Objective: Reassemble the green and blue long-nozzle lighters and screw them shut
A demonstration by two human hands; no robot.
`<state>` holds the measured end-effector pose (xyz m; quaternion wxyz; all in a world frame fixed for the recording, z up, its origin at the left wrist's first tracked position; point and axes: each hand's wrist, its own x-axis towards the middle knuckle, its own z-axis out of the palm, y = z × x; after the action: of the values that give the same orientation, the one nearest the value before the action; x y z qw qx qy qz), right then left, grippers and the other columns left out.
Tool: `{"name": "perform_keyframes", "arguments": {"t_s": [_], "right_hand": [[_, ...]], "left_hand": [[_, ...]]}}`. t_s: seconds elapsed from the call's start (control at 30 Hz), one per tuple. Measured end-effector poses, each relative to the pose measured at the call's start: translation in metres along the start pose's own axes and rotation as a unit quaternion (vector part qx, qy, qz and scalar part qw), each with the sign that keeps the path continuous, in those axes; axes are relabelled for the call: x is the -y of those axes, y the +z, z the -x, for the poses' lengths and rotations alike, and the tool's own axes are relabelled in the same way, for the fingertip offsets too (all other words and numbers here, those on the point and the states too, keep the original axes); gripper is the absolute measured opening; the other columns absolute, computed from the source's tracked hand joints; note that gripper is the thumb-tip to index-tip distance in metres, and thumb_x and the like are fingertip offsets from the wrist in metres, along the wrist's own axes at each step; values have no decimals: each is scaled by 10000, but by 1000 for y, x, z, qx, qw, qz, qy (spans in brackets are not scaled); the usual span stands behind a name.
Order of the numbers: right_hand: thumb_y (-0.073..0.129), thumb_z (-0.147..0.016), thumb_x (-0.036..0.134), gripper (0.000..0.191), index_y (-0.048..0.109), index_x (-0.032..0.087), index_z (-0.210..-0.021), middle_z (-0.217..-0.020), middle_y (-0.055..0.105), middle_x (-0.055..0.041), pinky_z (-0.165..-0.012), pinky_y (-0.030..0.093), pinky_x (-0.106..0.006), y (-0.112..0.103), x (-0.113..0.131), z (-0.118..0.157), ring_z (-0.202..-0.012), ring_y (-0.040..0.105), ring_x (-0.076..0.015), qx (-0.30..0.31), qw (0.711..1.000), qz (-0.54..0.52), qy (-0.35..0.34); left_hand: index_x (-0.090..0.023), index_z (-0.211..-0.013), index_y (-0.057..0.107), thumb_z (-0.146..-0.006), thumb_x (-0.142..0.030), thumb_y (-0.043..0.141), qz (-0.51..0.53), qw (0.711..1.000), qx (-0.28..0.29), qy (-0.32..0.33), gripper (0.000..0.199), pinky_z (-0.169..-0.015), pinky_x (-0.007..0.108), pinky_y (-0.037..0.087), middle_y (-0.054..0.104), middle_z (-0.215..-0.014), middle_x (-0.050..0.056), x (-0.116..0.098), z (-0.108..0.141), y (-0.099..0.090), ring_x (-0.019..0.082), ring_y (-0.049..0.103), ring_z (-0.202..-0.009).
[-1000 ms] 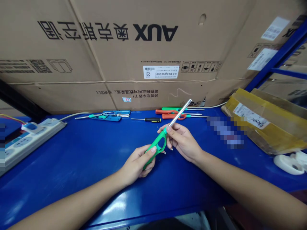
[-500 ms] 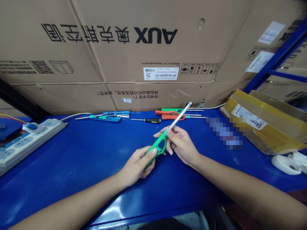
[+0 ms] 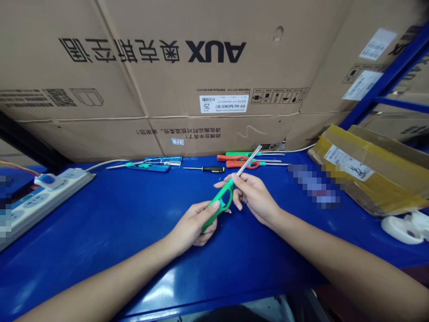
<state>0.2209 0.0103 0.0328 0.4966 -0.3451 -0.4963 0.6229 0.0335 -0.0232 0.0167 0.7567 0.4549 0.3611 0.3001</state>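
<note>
A green stick lighter [image 3: 224,189] with a long metal tube is held between my hands above the blue table, its tip pointing up and to the right. My left hand [image 3: 194,227] is wrapped round the lower handle, with the thumb lying beside the trigger opening. At the base of the metal tube, my right hand [image 3: 259,197] pinches the lighter between thumb and fingers; its other fingers are curled loosely below. Behind the hands lie a black and yellow screwdriver [image 3: 213,169] and orange lighters [image 3: 234,164], with another green lighter [image 3: 234,154] behind them.
Blue lighters [image 3: 156,167] lie at the back left of the blue table [image 3: 134,201]. A white power strip [image 3: 47,201] with a plug runs along the left. A taped cardboard box [image 3: 362,170] and a white object [image 3: 402,229] are on the right. Large cartons [image 3: 167,80] stand behind.
The metal tip has shifted slightly down and to the left as the lighter moved a little in my hands. Both hands keep their hold.
</note>
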Motion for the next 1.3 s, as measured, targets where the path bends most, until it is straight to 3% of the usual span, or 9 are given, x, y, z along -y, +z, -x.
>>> {"name": "perform_keyframes", "arguments": {"t_s": [0.17,0.37,0.57,0.7,0.97,1.3], "right_hand": [[748,-833,451,319,690,156,-938,-1020,782,-92,-426,358,-212,-2,4,-2,-428,510,-37,-27,1000,-15,8],[817,-777,421,326,697,134,-875,-815,744,-25,-436,339,-198,-5,0,-4,-433,497,-26,-48,999,-22,-12],[779,-811,438,316,643,161,-880,-995,782,-85,-372,263,-213,0,-3,1,-338,400,-3,-21,999,-44,-6],[769,-818,454,329,632,171,-916,-1054,784,-103,-352,280,-207,1,-3,2,-310,401,-5,-13,998,-54,8],[751,-826,521,388,603,166,-881,-982,798,-111,-366,333,-195,1,-19,-3,-356,482,-33,-53,997,-46,18],[764,-811,525,409,554,180,-872,-1006,798,-129,-341,306,-198,6,-24,3,-321,406,-16,-65,995,-69,7]], "left_hand": [[-144,-1035,610,-849,-638,663,15,1000,11,-8,531,-281,128,134,364,-486,-118,-1,2,-2,18,178,-310],[-139,-1033,621,-858,-621,667,20,1000,21,-13,514,-277,129,141,370,-483,-114,1,1,-4,20,189,-305],[-143,-1020,618,-839,-633,685,22,999,21,-16,527,-278,125,145,370,-477,-115,2,3,-5,20,188,-310],[-150,-1006,616,-817,-645,701,21,1000,18,-16,537,-278,124,153,368,-471,-116,3,3,-4,21,196,-309],[-159,-979,617,-831,-637,680,13,998,4,-56,504,-259,127,143,389,-490,-104,-6,-1,-4,22,176,-307],[-160,-997,626,-847,-648,657,-8,999,6,-53,511,-262,125,139,354,-482,-113,-4,2,-3,24,164,-311]]}}
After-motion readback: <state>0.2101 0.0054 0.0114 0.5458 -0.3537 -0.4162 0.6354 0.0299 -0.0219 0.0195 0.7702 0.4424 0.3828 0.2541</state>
